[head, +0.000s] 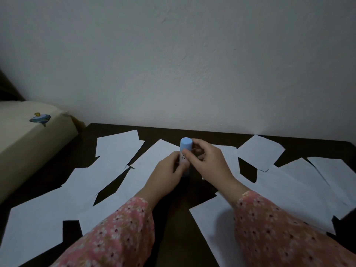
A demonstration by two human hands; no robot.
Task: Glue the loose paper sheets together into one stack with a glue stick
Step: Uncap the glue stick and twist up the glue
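A glue stick [185,146] with a light blue cap stands upright over the middle of the dark table [173,224]. My left hand [165,176] grips its lower body from the left. My right hand [206,160] holds the stick just under the cap from the right, fingers curled round it. Several loose white paper sheets lie scattered flat around both hands: one at the far left [117,145], one at the far right [260,151], a large one at the near left [36,226] and others under my right forearm [213,222]. Some sheets overlap.
A cream cushion or mattress edge [34,135] with a small blue print borders the table on the left. A plain white wall [192,64] rises directly behind the table's far edge. Both my forearms wear pink floral sleeves.
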